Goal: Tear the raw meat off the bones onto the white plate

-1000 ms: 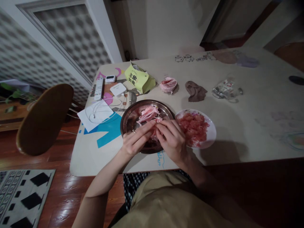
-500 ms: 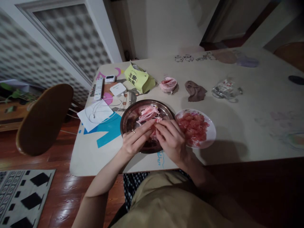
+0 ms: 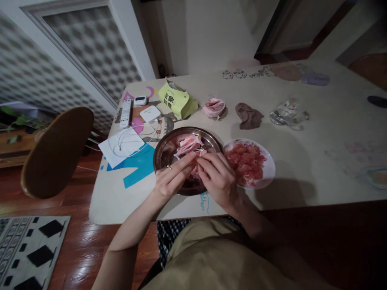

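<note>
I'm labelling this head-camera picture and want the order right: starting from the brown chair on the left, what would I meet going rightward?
Brown chair → white remote → metal bowl → plate of red pulp → crumpled clear plastic → dark oval item.

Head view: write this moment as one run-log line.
left hand: at pink piece | right hand: same piece | below: metal bowl | beside bowl: plate of reddish pulp

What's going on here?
A person's left hand and right hand meet at the fingertips over a metal bowl, pinching a pink piece that the fingers mostly hide. Pink peel lies in the bowl. Right of it, a plate holds red pulp.
</note>
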Motion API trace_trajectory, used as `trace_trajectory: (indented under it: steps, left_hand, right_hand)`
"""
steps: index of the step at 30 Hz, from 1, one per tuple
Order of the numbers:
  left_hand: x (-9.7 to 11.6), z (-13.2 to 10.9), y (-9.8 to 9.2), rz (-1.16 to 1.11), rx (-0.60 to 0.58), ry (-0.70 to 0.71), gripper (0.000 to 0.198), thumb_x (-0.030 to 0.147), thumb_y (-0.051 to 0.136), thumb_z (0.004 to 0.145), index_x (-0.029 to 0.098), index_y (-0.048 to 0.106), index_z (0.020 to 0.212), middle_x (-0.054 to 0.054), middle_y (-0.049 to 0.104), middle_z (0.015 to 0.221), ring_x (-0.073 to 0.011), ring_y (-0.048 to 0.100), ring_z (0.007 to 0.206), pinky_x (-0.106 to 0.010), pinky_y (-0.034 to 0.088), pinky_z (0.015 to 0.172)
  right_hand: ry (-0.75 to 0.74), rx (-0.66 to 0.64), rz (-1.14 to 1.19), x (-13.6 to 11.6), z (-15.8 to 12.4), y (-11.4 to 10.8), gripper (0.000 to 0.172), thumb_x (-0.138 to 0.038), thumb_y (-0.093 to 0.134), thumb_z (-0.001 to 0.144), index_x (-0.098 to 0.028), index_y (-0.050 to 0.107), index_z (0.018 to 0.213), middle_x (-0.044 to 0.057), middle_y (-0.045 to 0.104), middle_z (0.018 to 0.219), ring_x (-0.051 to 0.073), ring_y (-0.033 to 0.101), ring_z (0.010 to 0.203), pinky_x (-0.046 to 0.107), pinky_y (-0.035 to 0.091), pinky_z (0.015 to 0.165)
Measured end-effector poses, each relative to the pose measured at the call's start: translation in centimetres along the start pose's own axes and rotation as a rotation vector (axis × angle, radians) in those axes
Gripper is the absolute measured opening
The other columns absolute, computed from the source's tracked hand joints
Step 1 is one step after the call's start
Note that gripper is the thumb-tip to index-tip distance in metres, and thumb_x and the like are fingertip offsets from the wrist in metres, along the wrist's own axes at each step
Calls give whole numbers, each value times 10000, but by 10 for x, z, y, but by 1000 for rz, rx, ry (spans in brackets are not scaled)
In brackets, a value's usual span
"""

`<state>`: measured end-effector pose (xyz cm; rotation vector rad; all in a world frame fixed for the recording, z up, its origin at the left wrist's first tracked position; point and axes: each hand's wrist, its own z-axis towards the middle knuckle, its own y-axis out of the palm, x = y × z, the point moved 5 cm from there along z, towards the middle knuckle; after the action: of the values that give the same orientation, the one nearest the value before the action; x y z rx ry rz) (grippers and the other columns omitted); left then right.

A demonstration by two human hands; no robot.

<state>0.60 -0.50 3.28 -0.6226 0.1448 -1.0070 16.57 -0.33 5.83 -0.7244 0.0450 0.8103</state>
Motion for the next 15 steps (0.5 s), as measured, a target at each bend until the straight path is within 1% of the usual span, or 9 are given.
trace_trajectory:
  steps: [2, 4, 6, 8, 12, 15]
  left_hand:
    - [0, 0, 0, -10, -6, -6, 377, 99, 619, 1020, 181, 648, 1387, -105, 644, 1494, -198, 721, 1273, -240, 654, 978]
    - [-1, -1, 0, -48, -42, -31, 370, 127, 625, 1024, 181, 645, 1389, -117, 634, 1504, -212, 713, 1287, -244, 653, 978]
    - [-2, -2, 0, -85, -83, -57, 378, 175, 629, 1030, 179, 631, 1408, -135, 614, 1522, -231, 703, 1301, -265, 648, 1005]
    - [-3, -3, -1, -97, -101, -74, 404, 200, 625, 1036, 175, 607, 1439, -148, 597, 1537, -244, 691, 1319, -283, 638, 1036]
    - [2, -1, -2, -75, -81, -51, 424, 125, 583, 1043, 183, 588, 1463, -127, 603, 1540, -238, 659, 1362, -298, 614, 1087]
    - [6, 1, -5, -75, -58, -50, 433, 92, 543, 1049, 188, 584, 1469, -113, 629, 1517, -228, 644, 1381, -303, 615, 1095]
  right_hand:
    - [-1, 4, -6, 0, 0, -1, 224, -63, 576, 993, -169, 727, 1119, 84, 757, 1008, 224, 701, 979, 383, 622, 886]
    - [-2, 8, -9, -1, 0, -1, 218, -60, 584, 990, -169, 729, 1111, 83, 756, 1002, 223, 703, 970, 377, 619, 886]
    - [-4, 8, -3, -1, 1, -1, 216, -51, 593, 981, -157, 729, 1112, 90, 754, 999, 227, 703, 968, 375, 617, 886]
    - [-10, 10, 3, -1, 0, -1, 225, -41, 596, 973, -142, 727, 1126, 100, 754, 996, 231, 702, 971, 376, 617, 882]
    - [-24, 39, -3, -2, 0, -2, 250, -46, 587, 982, -161, 727, 1155, 90, 759, 990, 219, 705, 956, 373, 625, 878]
    - [-40, 63, -11, -3, 0, -3, 263, -53, 595, 987, -180, 734, 1170, 80, 766, 984, 205, 717, 936, 364, 634, 889]
